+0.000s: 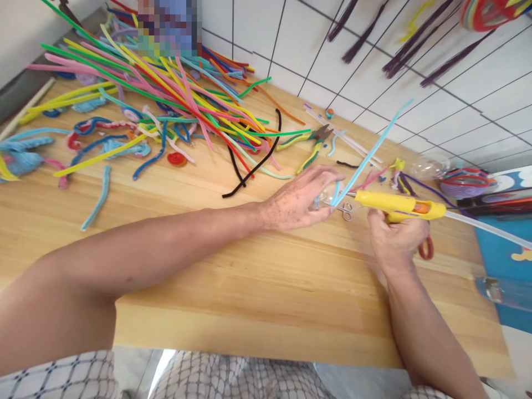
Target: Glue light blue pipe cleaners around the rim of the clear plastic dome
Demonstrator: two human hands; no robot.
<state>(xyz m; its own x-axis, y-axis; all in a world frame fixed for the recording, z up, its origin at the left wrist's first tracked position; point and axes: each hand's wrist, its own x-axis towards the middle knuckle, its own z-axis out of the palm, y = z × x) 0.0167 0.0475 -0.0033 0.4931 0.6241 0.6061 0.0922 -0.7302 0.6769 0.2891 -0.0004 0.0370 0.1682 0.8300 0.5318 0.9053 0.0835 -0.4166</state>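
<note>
My left hand (301, 197) is closed around a small clear plastic piece (328, 194), whose full shape the fingers hide. A light blue pipe cleaner (374, 149) runs from that piece up to the right, bent at its lower end. In my right hand (394, 238) is a yellow hot glue gun (399, 205), with its metal nozzle at the clear piece and the pipe cleaner. A white glue stick (486, 227) sticks out of the gun's back. Small scissors (346, 210) lie just behind the nozzle.
A heap of coloured pipe cleaners (178, 100) covers the back left of the wooden table (249, 288). Green-and-yellow pliers (310, 145) lie beyond my left hand. Along the right are a bundle of coloured strands (465, 183) and a clear bottle (507, 291). A tiled wall (307, 50) stands behind.
</note>
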